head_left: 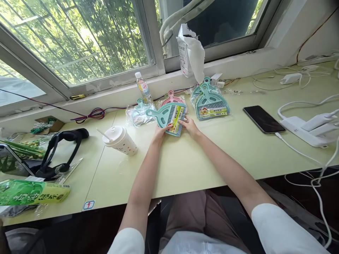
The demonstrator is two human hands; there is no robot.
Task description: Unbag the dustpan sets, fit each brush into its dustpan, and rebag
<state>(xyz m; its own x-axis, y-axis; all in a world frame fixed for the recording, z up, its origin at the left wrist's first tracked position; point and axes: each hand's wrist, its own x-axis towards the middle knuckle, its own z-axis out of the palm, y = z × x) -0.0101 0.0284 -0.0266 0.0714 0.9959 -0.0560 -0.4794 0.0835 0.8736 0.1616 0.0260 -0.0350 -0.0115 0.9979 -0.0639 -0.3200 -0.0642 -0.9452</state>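
Observation:
Between my two hands is a mint-green mini dustpan and brush set [164, 113] with a yellow-green printed label, its handle pointing left. My left hand [160, 132] grips its lower edge, fingers closed on it. On the right side, my right hand [190, 126] pinches the bristle and label edge. Just behind it lies a pink dustpan set [171, 96] in clear wrap, partly hidden. A wrapped light-green set [140, 113] rests to the left. To the right, mint-green dustpan sets [210, 100] are stacked in clear plastic, labels facing me.
A lidded paper cup [123, 141] with a straw stands left of my arm. A clear bottle [143, 87] and a torn white packet [189, 53] are by the window. Right are a phone [263, 119] and a power strip [304, 130]; left, a black headset strap [62, 151] and green drink bottle [34, 192].

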